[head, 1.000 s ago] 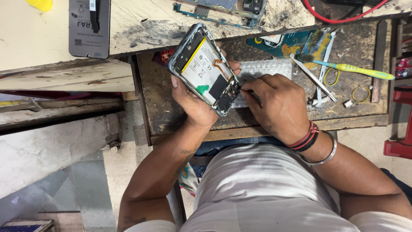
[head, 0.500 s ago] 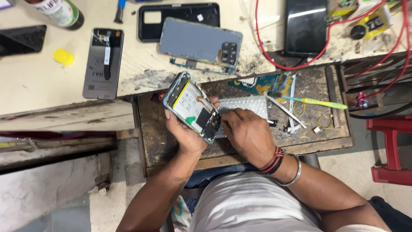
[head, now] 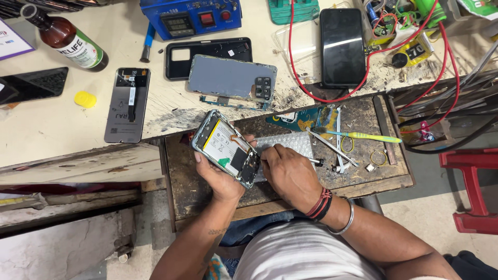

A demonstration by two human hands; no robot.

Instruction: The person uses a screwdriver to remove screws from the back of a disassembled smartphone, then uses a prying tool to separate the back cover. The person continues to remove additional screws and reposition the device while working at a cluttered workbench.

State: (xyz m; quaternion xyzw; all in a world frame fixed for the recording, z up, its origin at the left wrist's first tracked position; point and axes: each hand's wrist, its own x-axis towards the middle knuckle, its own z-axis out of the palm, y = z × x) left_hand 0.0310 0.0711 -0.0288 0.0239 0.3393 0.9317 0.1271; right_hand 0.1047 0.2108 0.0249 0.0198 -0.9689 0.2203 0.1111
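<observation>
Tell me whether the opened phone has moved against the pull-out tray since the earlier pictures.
No. The opened phone, in the left hand, sits over the same left rear part of the wooden tray; only the camera view shifted.

Bare forearms, red-and-black thread bands and a steel bangle (head: 346, 220) on the right wrist, white shirt (head: 306, 256)

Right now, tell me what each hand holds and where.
Left hand grips the opened phone by its lower edges. Right hand touches its lower end; whether it holds a tool cannot be told.
</observation>
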